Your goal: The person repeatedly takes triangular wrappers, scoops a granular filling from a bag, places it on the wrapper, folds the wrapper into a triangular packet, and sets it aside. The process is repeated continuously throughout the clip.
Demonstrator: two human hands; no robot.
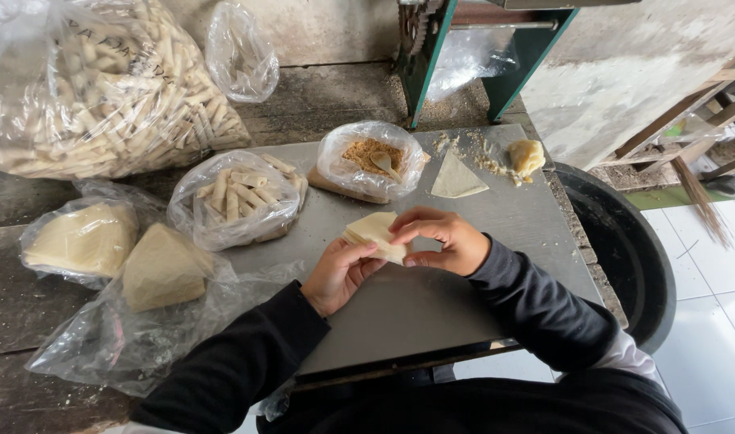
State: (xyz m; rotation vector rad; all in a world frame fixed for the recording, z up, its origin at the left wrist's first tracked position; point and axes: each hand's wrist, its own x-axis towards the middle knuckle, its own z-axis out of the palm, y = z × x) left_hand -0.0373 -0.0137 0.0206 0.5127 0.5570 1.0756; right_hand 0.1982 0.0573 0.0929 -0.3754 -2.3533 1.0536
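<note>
Together, both hands, left hand (335,273) and right hand (444,241), pinch their fingers (420,217) shut on a stack of thin pale dough triangles (374,233) mid-frame above the grey metal tabletop (416,313).

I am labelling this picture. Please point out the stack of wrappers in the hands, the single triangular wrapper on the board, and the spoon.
stack of wrappers (373,231), head view, on its bare top sheet.
single triangular wrapper (457,180), head view, at its middle.
spoon (381,162), head view, on its bowl in the filling bag.
</note>
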